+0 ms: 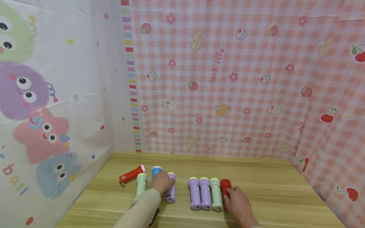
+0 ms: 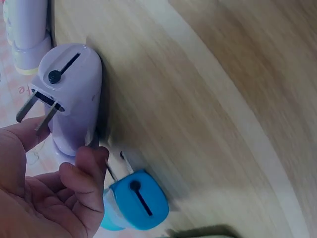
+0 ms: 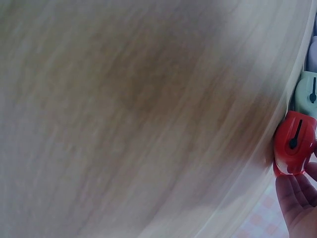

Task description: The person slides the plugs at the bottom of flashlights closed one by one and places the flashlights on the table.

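Observation:
In the head view, my left hand (image 1: 162, 182) holds a purple flashlight (image 1: 171, 194) between thumb and fingers. The left wrist view shows two metal plug prongs (image 2: 42, 110) folded out from its end. Beside that hand lies a blue flashlight (image 1: 156, 170), partly covered; its prongs are out too. My right hand (image 1: 239, 202) grips a red flashlight (image 1: 226, 184) at the right end of a row. Touching or close to it are a green flashlight (image 1: 215, 194) and two purple flashlights (image 1: 205, 194), side by side.
Left of my left hand, a green flashlight (image 1: 141, 183) is partly hidden by my forearm. A red flashlight (image 1: 131, 175) lies slanted farther left, a prong showing. Patterned cloths (image 1: 222, 95) hang behind and beside the wooden table (image 1: 273, 177).

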A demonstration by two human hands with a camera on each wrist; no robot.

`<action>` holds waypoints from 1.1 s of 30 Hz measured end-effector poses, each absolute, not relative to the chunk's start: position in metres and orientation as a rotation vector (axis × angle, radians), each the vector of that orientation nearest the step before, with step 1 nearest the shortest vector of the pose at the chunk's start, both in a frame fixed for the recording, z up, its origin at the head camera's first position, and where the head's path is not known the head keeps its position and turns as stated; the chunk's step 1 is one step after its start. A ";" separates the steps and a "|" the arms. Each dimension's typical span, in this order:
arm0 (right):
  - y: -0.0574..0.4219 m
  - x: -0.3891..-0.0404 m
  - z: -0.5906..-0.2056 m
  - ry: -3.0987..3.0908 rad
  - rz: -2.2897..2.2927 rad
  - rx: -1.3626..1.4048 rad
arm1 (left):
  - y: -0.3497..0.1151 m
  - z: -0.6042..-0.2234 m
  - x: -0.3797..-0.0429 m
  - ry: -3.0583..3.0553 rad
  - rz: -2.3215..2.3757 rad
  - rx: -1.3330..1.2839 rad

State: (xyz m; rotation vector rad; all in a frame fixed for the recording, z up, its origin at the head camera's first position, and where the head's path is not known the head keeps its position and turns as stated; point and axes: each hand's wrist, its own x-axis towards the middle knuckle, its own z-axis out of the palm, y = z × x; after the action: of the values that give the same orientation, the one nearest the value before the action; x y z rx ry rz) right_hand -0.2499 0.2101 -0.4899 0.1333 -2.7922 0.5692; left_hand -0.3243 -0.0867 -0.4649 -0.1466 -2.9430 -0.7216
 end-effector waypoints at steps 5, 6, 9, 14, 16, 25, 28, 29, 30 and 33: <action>0.210 -0.250 -0.490 -2.799 0.571 0.137 | -0.086 -0.466 -0.324 -2.918 -0.797 -0.125; 0.210 -0.250 -0.490 -2.801 0.572 0.136 | -0.085 -0.466 -0.324 -2.920 -0.809 -0.119; 0.211 -0.250 -0.490 -2.803 0.575 0.131 | -0.085 -0.465 -0.324 -2.925 -0.851 -0.096; 0.211 -0.250 -0.490 -2.797 0.579 0.132 | -0.084 -0.464 -0.323 -2.921 -0.877 -0.086; 0.212 -0.250 -0.491 -2.799 0.581 0.129 | -0.084 -0.463 -0.322 -2.924 -0.881 -0.086; 0.212 -0.253 -0.490 -2.837 0.574 0.092 | -0.082 -0.462 -0.321 -2.923 -0.904 -0.085; 0.212 -0.254 -0.489 -2.859 0.580 0.074 | -0.082 -0.462 -0.320 -2.922 -0.925 -0.073; 0.212 -0.254 -0.489 -2.862 0.582 0.071 | -0.082 -0.462 -0.320 -2.923 -0.937 -0.064; 0.212 -0.254 -0.489 -2.864 0.583 0.069 | -0.082 -0.463 -0.320 -2.920 -0.950 -0.057; 0.212 -0.254 -0.489 -2.866 0.587 0.066 | -0.081 -0.462 -0.319 -2.920 -0.987 -0.049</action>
State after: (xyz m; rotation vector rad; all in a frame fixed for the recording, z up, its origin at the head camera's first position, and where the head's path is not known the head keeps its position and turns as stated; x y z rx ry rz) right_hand -0.2536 0.2122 -0.4886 0.0664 -2.8657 0.5872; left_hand -0.3191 -0.0812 -0.4620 -0.0492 -2.9198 -0.9866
